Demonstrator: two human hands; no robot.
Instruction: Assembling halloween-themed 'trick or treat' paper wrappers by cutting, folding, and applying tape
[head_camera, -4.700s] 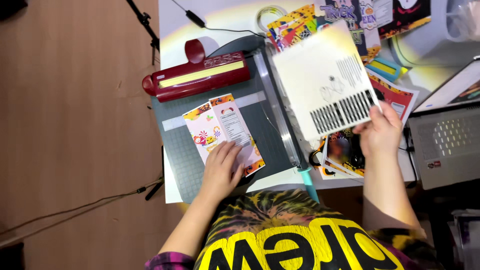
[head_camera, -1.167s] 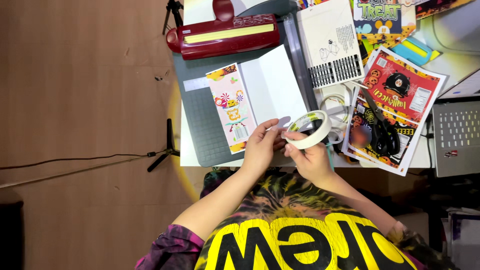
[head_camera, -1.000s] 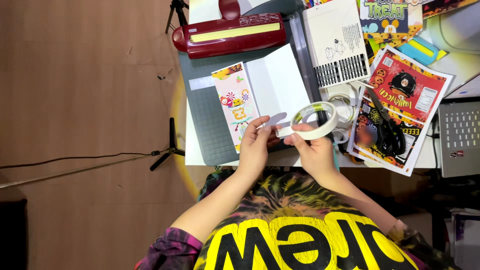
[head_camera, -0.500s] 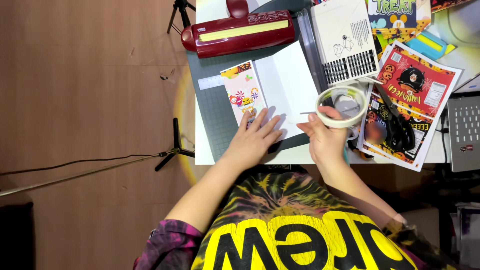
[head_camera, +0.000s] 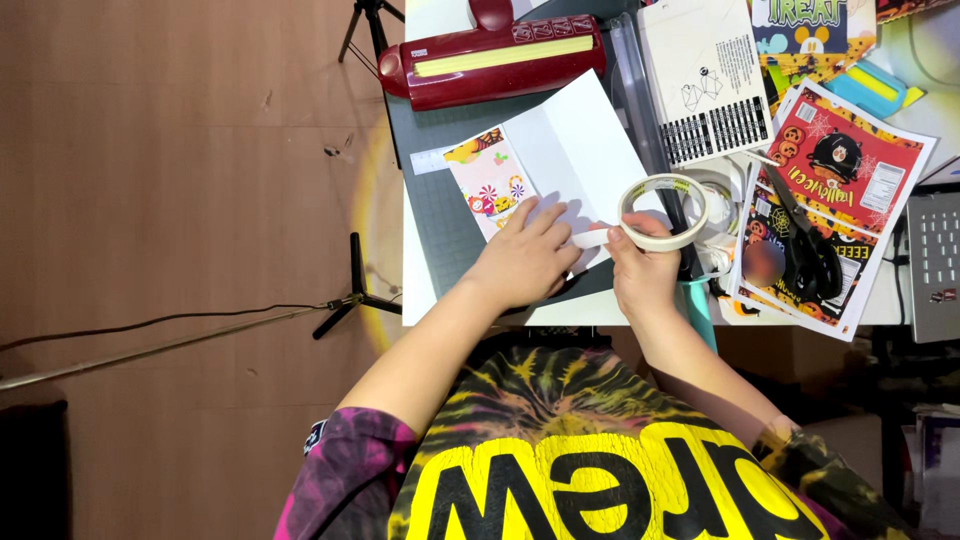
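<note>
Two hands work over the grey cutting mat (head_camera: 440, 210), which serves as the landmark. The left hand (head_camera: 520, 262) lies flat, fingers spread, pressing the folded white card (head_camera: 570, 155) down on the mat's near right part; its grip closes on nothing. The right hand (head_camera: 640, 275), just right of the mat's near edge, has its grip clamped on a roll of pale tape (head_camera: 664, 212), with a short strip drawn out toward the card's near edge. Judged from this, the strip is started but not yet pressed down or torn off. A printed candy sheet (head_camera: 487, 180) lies on the mat against the card's left side. A red trimmer (head_camera: 495, 62) sits along the mat's far edge; scissors (head_camera: 805, 250) rest on printed sheets well to its right.
</note>
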